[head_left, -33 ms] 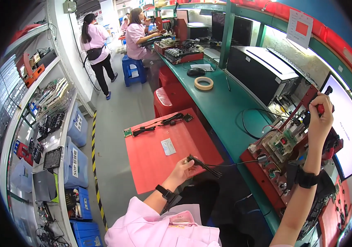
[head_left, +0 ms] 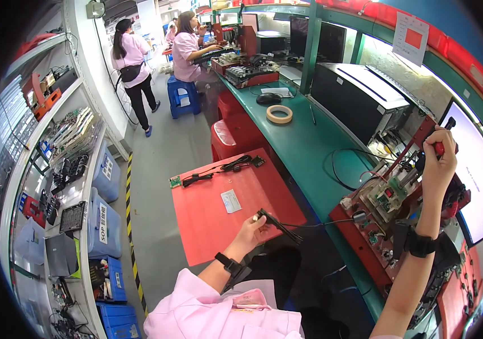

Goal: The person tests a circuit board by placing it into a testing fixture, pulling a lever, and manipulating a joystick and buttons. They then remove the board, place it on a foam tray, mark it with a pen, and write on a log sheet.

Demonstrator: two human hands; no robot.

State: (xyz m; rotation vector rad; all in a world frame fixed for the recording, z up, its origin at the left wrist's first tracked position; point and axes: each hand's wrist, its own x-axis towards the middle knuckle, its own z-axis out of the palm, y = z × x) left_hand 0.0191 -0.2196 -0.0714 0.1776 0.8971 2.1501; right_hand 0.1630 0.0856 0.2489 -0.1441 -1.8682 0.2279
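Note:
My left hand (head_left: 249, 233) is closed on a folded bundle of black cable (head_left: 284, 230), above the near edge of a red board (head_left: 196, 212). A thin cable runs from the bundle toward a red test fixture (head_left: 350, 228) on the right. My right hand (head_left: 441, 158) is wrapped around the red handle (head_left: 439, 149) of a lever at the fixture's far end. Exposed circuit boards (head_left: 389, 199) sit under that lever. On the red board lie another black cable (head_left: 236, 164) with a small green circuit board (head_left: 175, 181) at its end, and a white label (head_left: 231, 201).
A green workbench (head_left: 303, 133) carries a tape roll (head_left: 279, 114), a mouse (head_left: 268, 99) and a black computer case (head_left: 346, 101). A lit monitor (head_left: 476, 175) stands beyond my right hand. Red stools (head_left: 236, 138) stand beside the bench. Shelves with blue bins (head_left: 105, 223) line the left. Several people in pink work farther off.
My left hand and the cable bundle have shifted very slightly. My right hand stays on the lever handle.

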